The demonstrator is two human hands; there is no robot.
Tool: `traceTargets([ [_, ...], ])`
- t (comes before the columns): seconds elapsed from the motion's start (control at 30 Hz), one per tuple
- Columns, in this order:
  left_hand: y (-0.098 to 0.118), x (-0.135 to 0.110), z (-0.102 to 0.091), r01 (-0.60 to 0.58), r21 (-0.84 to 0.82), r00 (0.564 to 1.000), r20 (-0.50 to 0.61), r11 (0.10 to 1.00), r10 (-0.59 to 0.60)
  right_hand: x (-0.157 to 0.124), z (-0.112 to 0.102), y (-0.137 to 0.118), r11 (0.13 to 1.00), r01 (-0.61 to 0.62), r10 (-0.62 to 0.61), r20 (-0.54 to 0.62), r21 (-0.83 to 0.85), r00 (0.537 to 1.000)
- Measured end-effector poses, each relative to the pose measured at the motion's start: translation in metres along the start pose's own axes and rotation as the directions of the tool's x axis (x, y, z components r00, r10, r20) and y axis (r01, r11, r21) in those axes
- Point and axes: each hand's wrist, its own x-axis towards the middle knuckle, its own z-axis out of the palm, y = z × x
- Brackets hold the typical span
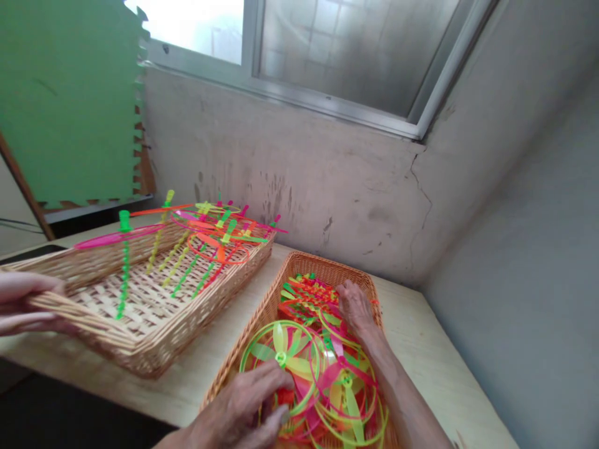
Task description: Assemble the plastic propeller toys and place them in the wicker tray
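An orange wicker basket [262,312] on the table holds neon ring propellers [346,386] at its near end and twisted plastic sticks [306,290] at its far end. My left hand [248,408] is at the basket's near edge, its fingers and thumb pinched on the rim of a green ring propeller [281,357]. My right hand [356,308] reaches to the far end, fingers curled down among the sticks; what they grip is hidden.
A pale wicker tray [154,324] on the left holds assembled propellers on sticks [215,240], some leaning upright. Another person's hands [23,305] grip its left rim. A grey wall stands close behind and to the right. Green foam mat [65,100] at back left.
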Motion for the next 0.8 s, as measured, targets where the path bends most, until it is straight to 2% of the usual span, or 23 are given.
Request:
traceTargets([
  [0.1,0.005,0.000,-0.001,0.027,0.030,1.000,-0.003,0.999,-0.027,-0.006,-0.030,-0.007,0.986,-0.005,0.017,-0.070,0.166,0.997],
  [0.2,0.007,-0.002,-0.002,0.042,-0.004,0.998,-0.052,0.999,-0.042,-0.016,-0.064,-0.010,0.922,-0.009,0.080,-0.166,0.388,0.983],
  [0.27,0.009,-0.002,-0.001,0.073,-0.088,0.988,-0.130,0.993,-0.084,-0.028,-0.085,-0.009,0.825,-0.013,0.162,-0.213,0.566,0.964],
  [0.33,0.014,0.001,0.001,0.151,-0.269,0.960,-0.189,0.951,-0.206,-0.044,-0.103,-0.007,0.676,-0.021,0.284,-0.233,0.737,0.930],
  [0.4,0.024,0.007,0.005,0.239,-0.529,0.911,-0.167,0.814,-0.376,-0.067,-0.119,-0.005,0.516,-0.014,0.405,-0.230,0.856,0.885],
  [0.5,0.043,0.017,0.013,0.269,-0.816,0.852,-0.046,0.512,-0.521,-0.112,-0.134,-0.007,0.267,0.029,0.547,-0.177,0.963,0.819],
  [0.53,0.050,0.020,0.015,0.257,-0.866,0.844,-0.015,0.429,-0.536,-0.128,-0.136,-0.010,-0.003,0.055,0.613,-0.041,0.998,0.789],
  [0.57,0.056,0.023,0.019,0.242,-0.902,0.840,0.010,0.357,-0.543,-0.144,-0.136,-0.014,-0.198,0.069,0.641,0.076,0.978,0.764],
  [0.6,0.061,0.025,0.022,0.228,-0.930,0.837,0.035,0.290,-0.546,-0.159,-0.134,-0.018,-0.311,0.083,0.661,0.153,0.947,0.734],
  [0.63,0.065,0.027,0.026,0.217,-0.949,0.834,0.058,0.229,-0.548,-0.173,-0.131,-0.023,-0.372,0.083,0.671,0.206,0.924,0.712],
  [0.67,0.069,0.028,0.030,0.207,-0.962,0.831,0.076,0.179,-0.551,-0.185,-0.125,-0.028,-0.397,0.120,0.691,0.210,0.910,0.691],
  [0.8,0.080,0.032,0.045,0.216,-0.975,0.810,0.147,0.055,-0.567,-0.217,-0.098,-0.045,-0.432,0.223,0.759,0.219,0.874,0.613],
])
